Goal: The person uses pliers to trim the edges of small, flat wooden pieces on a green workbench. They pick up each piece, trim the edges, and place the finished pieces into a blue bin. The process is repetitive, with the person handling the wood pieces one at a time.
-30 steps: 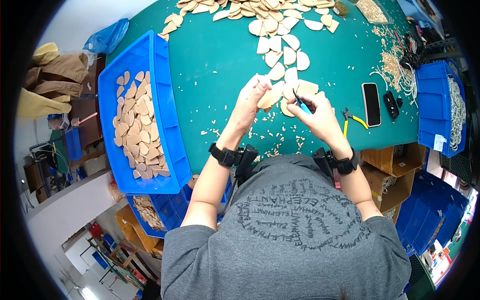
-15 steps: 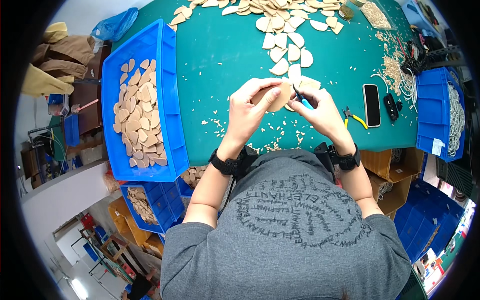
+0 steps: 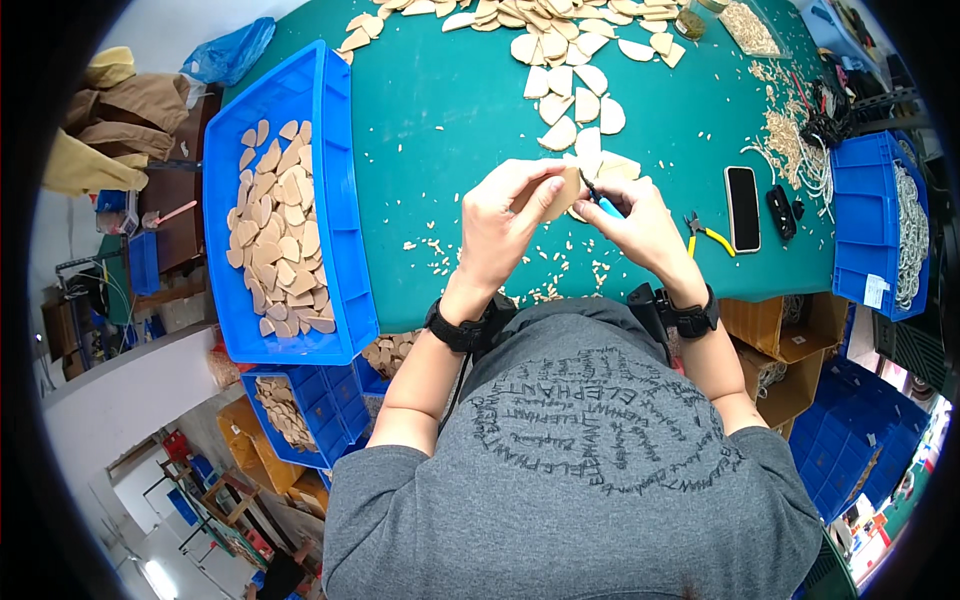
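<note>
My left hand [image 3: 508, 208] pinches a tan half-round piece [image 3: 566, 196] between thumb and fingers, tilted on edge above the table. My right hand [image 3: 645, 225] is closed round blue-handled nippers [image 3: 607, 205]. The dark jaws of the nippers are at the right edge of the piece; whether they touch it I cannot tell. Just beyond my hands, several similar pieces [image 3: 586, 108] lie in a loose column on the green table [image 3: 440, 120]. Small tan scraps [image 3: 545, 270] are scattered between my wrists and my body.
A blue crate [image 3: 338, 200] of tan pieces stands on the left. To the right lie yellow-handled pliers [image 3: 712, 236], a phone [image 3: 742, 209] and a small black object [image 3: 781, 213]. A blue bin [image 3: 865, 220] with white cords is at the right edge. More pieces [image 3: 530, 15] are heaped at the back.
The piece in my left hand has turned more edge-on. Both hands have shifted only slightly, and the nippers stay beside the piece.
</note>
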Available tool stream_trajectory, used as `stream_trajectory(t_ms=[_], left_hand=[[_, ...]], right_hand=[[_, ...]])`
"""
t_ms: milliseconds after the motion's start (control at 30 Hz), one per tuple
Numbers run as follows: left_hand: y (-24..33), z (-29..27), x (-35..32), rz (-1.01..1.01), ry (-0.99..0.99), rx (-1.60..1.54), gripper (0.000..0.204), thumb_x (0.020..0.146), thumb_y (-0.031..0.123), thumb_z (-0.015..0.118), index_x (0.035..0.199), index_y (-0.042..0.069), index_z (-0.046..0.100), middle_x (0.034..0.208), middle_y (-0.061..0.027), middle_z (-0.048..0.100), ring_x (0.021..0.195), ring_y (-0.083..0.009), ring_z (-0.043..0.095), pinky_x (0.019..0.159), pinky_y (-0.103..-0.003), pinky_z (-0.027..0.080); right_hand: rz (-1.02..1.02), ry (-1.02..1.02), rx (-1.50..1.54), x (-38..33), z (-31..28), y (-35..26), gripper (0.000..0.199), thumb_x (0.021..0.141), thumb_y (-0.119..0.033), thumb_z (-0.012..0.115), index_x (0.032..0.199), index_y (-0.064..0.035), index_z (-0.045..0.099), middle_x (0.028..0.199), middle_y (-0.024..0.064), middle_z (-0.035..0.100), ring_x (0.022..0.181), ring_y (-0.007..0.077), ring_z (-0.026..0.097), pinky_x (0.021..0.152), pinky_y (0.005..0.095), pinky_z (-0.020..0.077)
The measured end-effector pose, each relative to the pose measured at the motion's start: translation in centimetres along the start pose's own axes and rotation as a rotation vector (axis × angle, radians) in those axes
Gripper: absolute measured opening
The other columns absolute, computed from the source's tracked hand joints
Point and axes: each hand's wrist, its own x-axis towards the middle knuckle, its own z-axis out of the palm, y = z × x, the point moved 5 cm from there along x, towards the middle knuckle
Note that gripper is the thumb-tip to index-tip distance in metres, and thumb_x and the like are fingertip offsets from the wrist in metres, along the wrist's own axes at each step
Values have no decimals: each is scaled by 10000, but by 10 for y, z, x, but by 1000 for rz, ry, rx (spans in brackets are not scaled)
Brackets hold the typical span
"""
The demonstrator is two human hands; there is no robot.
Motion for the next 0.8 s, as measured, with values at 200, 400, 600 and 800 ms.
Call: stream_trajectory(t_ms=[200, 400, 600, 800], left_hand=[[-1, 0, 2, 48, -5, 62, 184, 877, 124, 658, 1033, 33, 694, 966, -90, 690, 877, -166, 660, 766, -280, 525], [-13, -2, -1, -65, -4, 6, 177, 878, 115, 656, 1030, 33, 696, 973, -80, 690, 892, -151, 650, 784, -269, 512], [-23, -67, -9, -197, 273, 77, 171, 876, 111, 655, 1016, 20, 690, 982, -73, 689, 893, -140, 628, 807, -269, 492], [-39, -211, -18, -170, 1012, 788, 432, 904, 295, 634, 1197, -11, 552, 1162, -157, 513, 1123, -270, 468, 995, -418, 372]], right_hand=[[-69, 72, -9, 4, 3, 13, 245, 818, -233, 671, 910, -7, 691, 570, -8, 498, 537, 58, 407, 502, 254, 326], [15, 52, 37, 9, 6, 10, 202, 824, -194, 677, 886, -2, 674, 629, -25, 543, 570, 44, 425, 525, 235, 338], [53, 78, 241, 17, -3, 15, 140, 842, -136, 677, 883, -6, 645, 718, -39, 572, 642, 20, 490, 591, 193, 393], [157, 183, 272, 18, -19, 61, 162, 815, -171, 698, 826, -15, 656, 604, -86, 473, 555, 7, 351, 495, 211, 254]])
